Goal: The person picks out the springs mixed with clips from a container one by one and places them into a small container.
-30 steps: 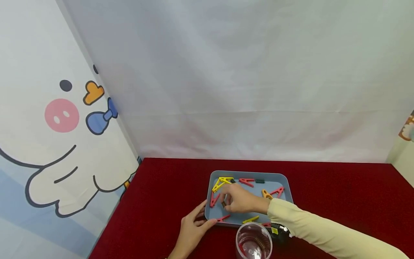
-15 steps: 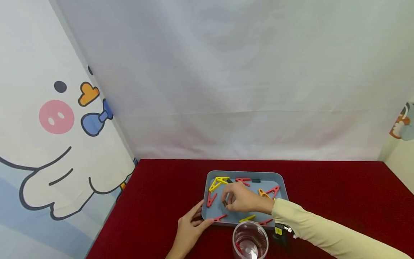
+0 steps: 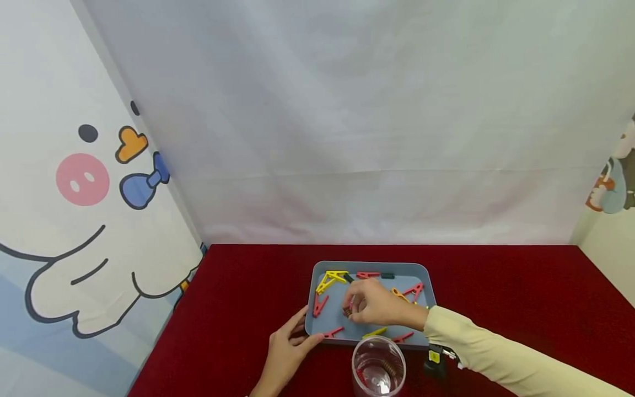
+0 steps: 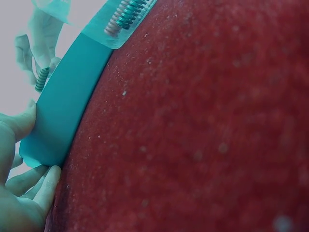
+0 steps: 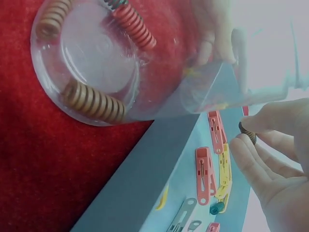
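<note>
Two hands work at a grey-blue tray [image 3: 425, 274] on the red tabletop [image 3: 496, 286]. The right hand [image 3: 373, 303] hovers over the tray's middle, thumb and fingertips [image 5: 248, 126] pinched together on a small brown spring [image 3: 348, 312]. The left hand [image 3: 286, 353] rests at the tray's near left corner, fingers straight against its outer wall. Red and yellow clips [image 3: 319, 305] lie scattered in the tray. Just in front stands a clear plastic cup [image 3: 378, 369] with several springs inside.
</note>
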Demonstrator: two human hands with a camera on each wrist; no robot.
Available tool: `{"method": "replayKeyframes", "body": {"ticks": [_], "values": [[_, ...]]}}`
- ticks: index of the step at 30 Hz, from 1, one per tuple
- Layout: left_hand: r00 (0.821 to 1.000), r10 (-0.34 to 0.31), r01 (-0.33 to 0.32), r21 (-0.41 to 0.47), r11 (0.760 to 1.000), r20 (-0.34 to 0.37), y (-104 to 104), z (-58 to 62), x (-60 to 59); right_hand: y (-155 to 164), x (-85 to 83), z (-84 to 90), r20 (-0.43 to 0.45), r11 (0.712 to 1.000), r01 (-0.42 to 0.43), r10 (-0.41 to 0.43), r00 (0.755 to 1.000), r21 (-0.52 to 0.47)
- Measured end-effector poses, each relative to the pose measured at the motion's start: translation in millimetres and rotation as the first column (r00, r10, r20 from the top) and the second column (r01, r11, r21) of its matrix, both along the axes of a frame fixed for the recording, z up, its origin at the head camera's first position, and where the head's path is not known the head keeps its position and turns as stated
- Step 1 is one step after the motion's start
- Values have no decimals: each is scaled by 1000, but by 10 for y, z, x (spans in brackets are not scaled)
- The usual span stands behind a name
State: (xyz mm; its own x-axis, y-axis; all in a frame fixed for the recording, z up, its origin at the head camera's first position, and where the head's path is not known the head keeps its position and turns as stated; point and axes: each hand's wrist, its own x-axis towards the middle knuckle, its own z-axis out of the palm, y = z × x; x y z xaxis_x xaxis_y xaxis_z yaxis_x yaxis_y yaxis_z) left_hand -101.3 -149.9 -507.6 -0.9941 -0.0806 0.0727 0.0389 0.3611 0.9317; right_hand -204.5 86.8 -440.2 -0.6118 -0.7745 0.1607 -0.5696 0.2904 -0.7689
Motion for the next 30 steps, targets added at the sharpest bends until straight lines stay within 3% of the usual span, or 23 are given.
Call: {"method": "replayKeyframes", "body": {"ticks": [7,30], "values": [[1000,12,-12,-10,1000,4,2,-10,-11,65,43,26,82,1000,12,-11,997,-3],[1000,24,-24,-8,1000,-1,23,-13,-15,232,141,124,121,996,32,-22,992,-79]]}}
